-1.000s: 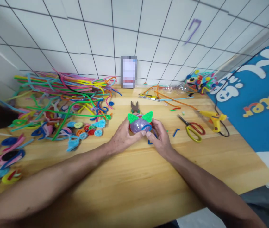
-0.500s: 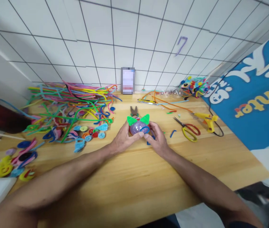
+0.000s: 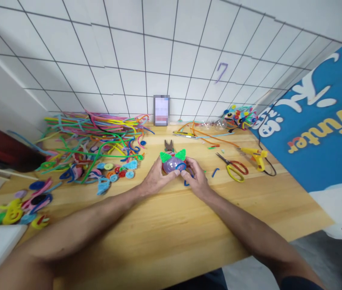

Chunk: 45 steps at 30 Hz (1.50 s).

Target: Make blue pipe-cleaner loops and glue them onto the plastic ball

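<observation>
Between my two hands is a shiny purple ball (image 3: 169, 165), with two green fuzzy triangles (image 3: 180, 155) on its top. My left hand (image 3: 155, 177) is wrapped round its left side, thumb on the near face. On the right, my right hand (image 3: 198, 179) cups the ball and its thumb presses near a blue pipe-cleaner loop (image 3: 181, 164) on the front. Just behind the ball lie pliers (image 3: 169, 145), their handles hidden. A short blue pipe-cleaner piece (image 3: 215, 172) rests right of my right hand.
Heaped pipe cleaners (image 3: 98, 125) and coiled shapes (image 3: 113, 177) cover the left side. Scissors (image 3: 234, 167) and a yellow glue gun (image 3: 257, 157) lie to the right. A phone (image 3: 161, 110) leans on the tiled wall. A decorated ball (image 3: 240, 117) sits at the back right.
The camera view has shifted, so the wall and table items sit slightly lower in the picture. My hands keep the same hold on the ball.
</observation>
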Motion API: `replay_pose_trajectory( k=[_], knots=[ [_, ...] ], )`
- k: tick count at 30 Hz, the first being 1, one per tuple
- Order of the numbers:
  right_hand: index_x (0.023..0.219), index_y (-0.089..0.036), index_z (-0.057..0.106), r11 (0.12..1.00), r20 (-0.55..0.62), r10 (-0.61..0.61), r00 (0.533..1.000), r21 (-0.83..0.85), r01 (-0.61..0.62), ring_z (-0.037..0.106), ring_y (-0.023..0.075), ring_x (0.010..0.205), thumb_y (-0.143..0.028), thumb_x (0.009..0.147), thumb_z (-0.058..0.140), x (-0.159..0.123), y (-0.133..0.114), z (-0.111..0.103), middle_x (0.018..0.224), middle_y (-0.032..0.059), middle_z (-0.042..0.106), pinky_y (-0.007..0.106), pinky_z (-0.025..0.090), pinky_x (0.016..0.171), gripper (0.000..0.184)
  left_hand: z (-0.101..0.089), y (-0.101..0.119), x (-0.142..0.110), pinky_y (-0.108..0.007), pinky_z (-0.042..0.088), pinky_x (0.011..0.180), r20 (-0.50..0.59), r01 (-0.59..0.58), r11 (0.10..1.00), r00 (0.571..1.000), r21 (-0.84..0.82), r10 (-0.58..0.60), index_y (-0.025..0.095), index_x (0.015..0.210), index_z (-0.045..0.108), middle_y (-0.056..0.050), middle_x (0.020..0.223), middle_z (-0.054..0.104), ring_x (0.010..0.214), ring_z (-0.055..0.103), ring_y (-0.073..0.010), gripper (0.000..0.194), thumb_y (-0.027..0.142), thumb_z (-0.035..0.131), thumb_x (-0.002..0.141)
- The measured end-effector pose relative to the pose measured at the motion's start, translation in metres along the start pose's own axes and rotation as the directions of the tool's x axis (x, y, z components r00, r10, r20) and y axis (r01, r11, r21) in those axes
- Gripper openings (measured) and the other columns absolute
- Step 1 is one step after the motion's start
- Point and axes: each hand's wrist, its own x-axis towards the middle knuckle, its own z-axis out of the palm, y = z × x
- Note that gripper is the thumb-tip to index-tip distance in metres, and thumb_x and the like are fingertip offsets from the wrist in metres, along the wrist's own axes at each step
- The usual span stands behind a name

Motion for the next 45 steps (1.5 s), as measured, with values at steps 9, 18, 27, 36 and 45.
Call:
replay_pose_trajectory(
  k=[9,18,27,36,45],
  knots=[
    [0.143,-0.024,0.054,0.999,0.016,-0.028,0.999,0.026,0.027,0.066,0.0284,0.125,-0.052,0.101,0.066,-0.002,-0.002,-0.001,0.136,0.0128,0.069,0.049,0.053,0.111,0.053,0.001,-0.006,-0.001,-0.052,0.039,0.128,0.006,-0.061,0.998,0.998,0.024,0.061,0.016,0.147,0.052,-0.020,0.156,0.057,0.149,0.052,-0.0335,0.066,0.047,0.075,0.093],
    [0.147,-0.027,0.052,1.000,0.011,-0.007,1.000,-0.011,0.007,0.064,0.0319,0.134,-0.054,0.097,0.072,-0.003,0.008,0.001,0.143,0.0138,0.066,0.055,0.052,0.116,0.060,0.003,-0.020,0.002,-0.057,0.045,0.123,-0.066,-0.093,0.992,0.993,0.081,0.099,0.022,0.143,0.058,-0.017,0.148,0.063,0.141,0.059,-0.0366,0.062,0.048,0.078,0.090],
    [0.148,-0.026,0.051,0.993,0.010,-0.092,0.996,-0.080,0.092,0.066,0.0299,0.132,-0.044,0.100,0.073,-0.004,-0.001,0.003,0.144,0.0139,0.066,0.052,0.056,0.114,0.056,0.001,-0.020,-0.001,-0.058,0.043,0.124,-0.042,-0.115,0.988,0.992,0.100,0.120,0.022,0.146,0.055,-0.018,0.153,0.059,0.147,0.054,-0.0376,0.064,0.050,0.076,0.092],
    [0.155,-0.025,0.045,0.932,0.070,-0.200,0.977,-0.294,0.212,0.066,0.0328,0.134,-0.030,0.097,0.074,-0.011,-0.006,-0.003,0.146,0.0169,0.065,0.054,0.061,0.110,0.064,-0.004,-0.016,-0.010,-0.051,0.049,0.116,-0.026,-0.289,0.917,0.951,0.275,0.307,0.025,0.151,0.047,-0.015,0.146,0.065,0.138,0.062,-0.0337,0.067,0.038,0.077,0.093],
    [0.158,-0.025,0.041,0.885,0.074,-0.300,0.951,-0.351,0.306,0.065,0.0325,0.135,-0.035,0.100,0.072,-0.007,-0.001,0.001,0.145,0.0181,0.065,0.053,0.060,0.111,0.066,0.003,-0.021,-0.012,-0.052,0.050,0.113,-0.086,-0.266,0.876,0.942,0.402,0.325,0.023,0.145,0.052,-0.015,0.141,0.067,0.134,0.064,-0.0341,0.060,0.041,0.075,0.093]
  ],
)
